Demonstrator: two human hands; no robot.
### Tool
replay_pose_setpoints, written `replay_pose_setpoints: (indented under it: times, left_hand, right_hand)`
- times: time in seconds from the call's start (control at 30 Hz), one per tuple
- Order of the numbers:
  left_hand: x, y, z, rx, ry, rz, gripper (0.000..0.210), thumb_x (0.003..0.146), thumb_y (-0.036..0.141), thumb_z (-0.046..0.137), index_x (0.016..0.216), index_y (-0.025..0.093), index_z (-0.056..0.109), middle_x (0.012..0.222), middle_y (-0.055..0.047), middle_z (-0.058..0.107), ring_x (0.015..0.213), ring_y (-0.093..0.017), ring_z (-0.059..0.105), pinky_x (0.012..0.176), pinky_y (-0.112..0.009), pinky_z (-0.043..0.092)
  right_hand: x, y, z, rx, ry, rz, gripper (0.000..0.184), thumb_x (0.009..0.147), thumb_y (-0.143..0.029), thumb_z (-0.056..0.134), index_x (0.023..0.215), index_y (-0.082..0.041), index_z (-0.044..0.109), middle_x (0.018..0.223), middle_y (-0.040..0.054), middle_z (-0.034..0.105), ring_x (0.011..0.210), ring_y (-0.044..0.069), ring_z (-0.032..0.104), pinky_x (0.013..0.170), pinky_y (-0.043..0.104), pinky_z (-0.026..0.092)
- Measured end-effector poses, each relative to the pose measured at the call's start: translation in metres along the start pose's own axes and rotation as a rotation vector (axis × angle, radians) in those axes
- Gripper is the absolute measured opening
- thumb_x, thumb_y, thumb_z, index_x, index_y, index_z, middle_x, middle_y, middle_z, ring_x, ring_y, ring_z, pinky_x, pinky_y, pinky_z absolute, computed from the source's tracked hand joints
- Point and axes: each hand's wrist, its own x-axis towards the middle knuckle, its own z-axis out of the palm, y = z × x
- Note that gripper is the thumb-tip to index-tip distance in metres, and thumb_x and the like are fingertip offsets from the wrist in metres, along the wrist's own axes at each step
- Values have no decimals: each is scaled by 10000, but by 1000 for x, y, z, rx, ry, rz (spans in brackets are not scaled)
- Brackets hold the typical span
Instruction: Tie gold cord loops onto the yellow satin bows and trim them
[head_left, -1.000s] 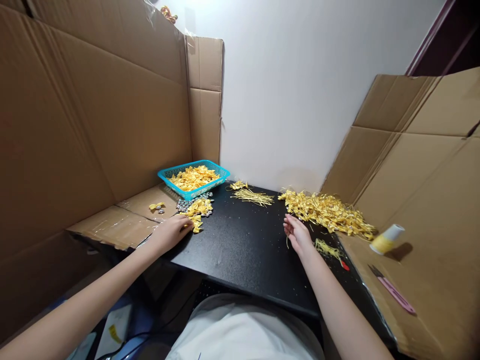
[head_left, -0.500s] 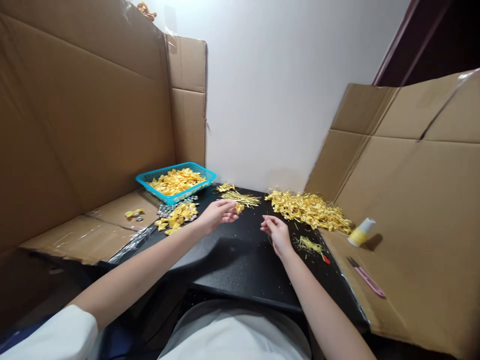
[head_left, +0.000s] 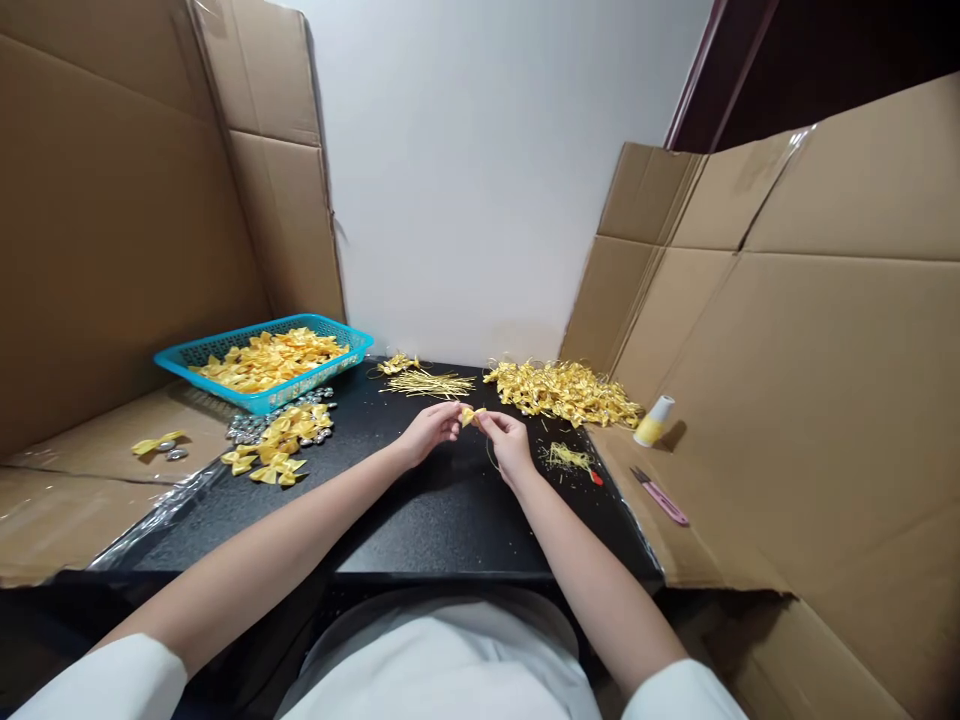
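A small yellow ribbon bow [head_left: 469, 415] is held up over the black table [head_left: 450, 530], between my two hands. My left hand [head_left: 433, 432] pinches it from the left with closed fingertips. From the other side my right hand [head_left: 510, 442] closes its thumb and fingers at the bow's right end. A thin cord hangs below the right fingers; whether it is fixed to the bow I cannot tell. Behind the hands lies a bundle of cut gold cords [head_left: 431, 384]. Farther right is a heap of yellow bows with cords [head_left: 566, 390].
A blue basket [head_left: 259, 402] of yellow bows stands at the left. Loose bows [head_left: 281, 445] and silver buttons [head_left: 244, 428] lie before it. At the right are thread scraps [head_left: 568, 457], a thread spool [head_left: 654, 421] and pink-handled snips [head_left: 664, 500]. Cardboard walls [head_left: 810, 380] flank the table.
My right hand has come to the left and up to the bow, so both hands now meet at it. The camera view has turned a little to the right.
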Motion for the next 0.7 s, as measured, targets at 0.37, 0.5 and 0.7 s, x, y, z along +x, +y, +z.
replay_pose_setpoints:
  times: [0.37, 0.5, 0.7]
  left_hand:
    - [-4, 5, -3, 225, -72, 176, 368, 653, 328, 794, 950, 138, 689, 708, -8, 646, 591, -93, 522, 625, -243, 436]
    - [-7, 5, -3, 203, -106, 176, 376, 703, 331, 754, 1014, 150, 648, 709, 5, 629, 606, -96, 534, 630, -241, 439]
    - [-9, 10, -1, 209, -161, 172, 253, 672, 260, 785, 816, 161, 603, 689, 13, 628, 616, -100, 552, 600, -225, 442]
  right_hand:
    - [1, -1, -5, -233, -95, -143, 262, 697, -428, 702, 752, -173, 734, 748, 56, 743, 749, 203, 690, 753, 332, 539]
    - [1, -3, -6, -237, -108, -139, 223, 684, -395, 706, 726, -177, 730, 732, 51, 741, 699, 195, 683, 706, 320, 541]
    - [1, -5, -6, -236, -113, -98, 229, 666, -397, 716, 730, -178, 728, 748, 55, 744, 699, 196, 684, 701, 326, 548]
